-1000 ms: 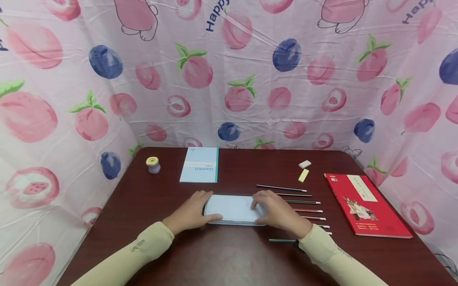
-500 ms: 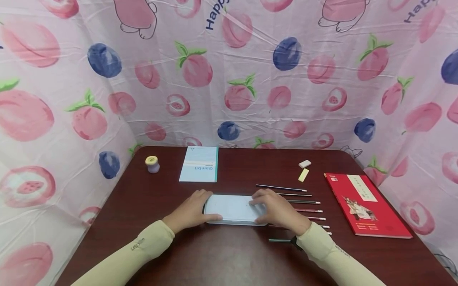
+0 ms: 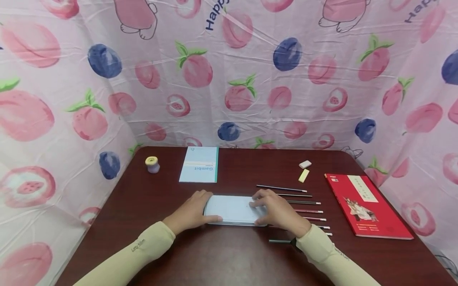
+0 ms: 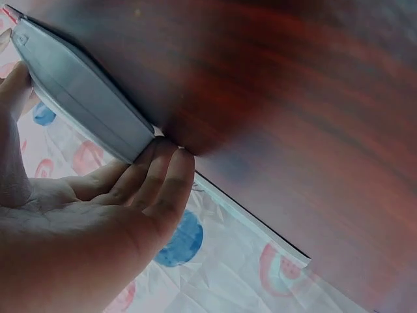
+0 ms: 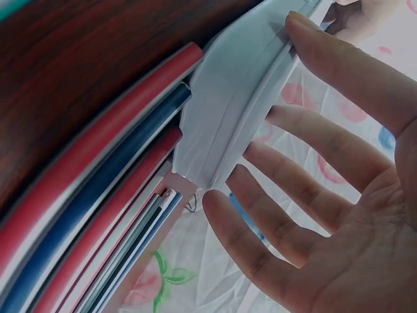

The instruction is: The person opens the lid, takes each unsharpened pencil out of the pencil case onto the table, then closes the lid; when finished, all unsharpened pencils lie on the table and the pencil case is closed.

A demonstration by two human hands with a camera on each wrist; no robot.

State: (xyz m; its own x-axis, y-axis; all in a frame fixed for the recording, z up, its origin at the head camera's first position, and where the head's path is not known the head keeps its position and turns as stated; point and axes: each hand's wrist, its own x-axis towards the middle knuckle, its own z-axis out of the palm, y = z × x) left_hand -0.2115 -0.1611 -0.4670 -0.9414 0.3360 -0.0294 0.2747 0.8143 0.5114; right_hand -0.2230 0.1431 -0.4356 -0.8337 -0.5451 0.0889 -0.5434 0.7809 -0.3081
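Note:
A pale blue, flat pencil case [image 3: 230, 208] lies lengthwise on the dark wooden table in the head view, its lid down. My left hand [image 3: 191, 212] grips its left end, thumb along the front edge and fingers round the far side. At the other end my right hand [image 3: 279, 212] holds the case, with the thumb at the front edge and a bent finger over the top. Several pencils [image 3: 281, 188] lie in a row on the right, partly hidden under the right hand and wrist. Their ends reach close to the case [image 5: 228, 98] in the right wrist view.
A red book [image 3: 368, 210] lies at the right. Behind the pencils are a white eraser [image 3: 305, 164] and a yellow eraser [image 3: 303, 175]. A Gambit notepad [image 3: 199, 165] and a small yellow-and-lilac spool-shaped object [image 3: 152, 165] stand farther back. A fruit-print curtain [image 3: 229, 71] surrounds the table.
Both hands and the pencil case keep their places. One bent finger of the right hand has shifted slightly over the top of the case.

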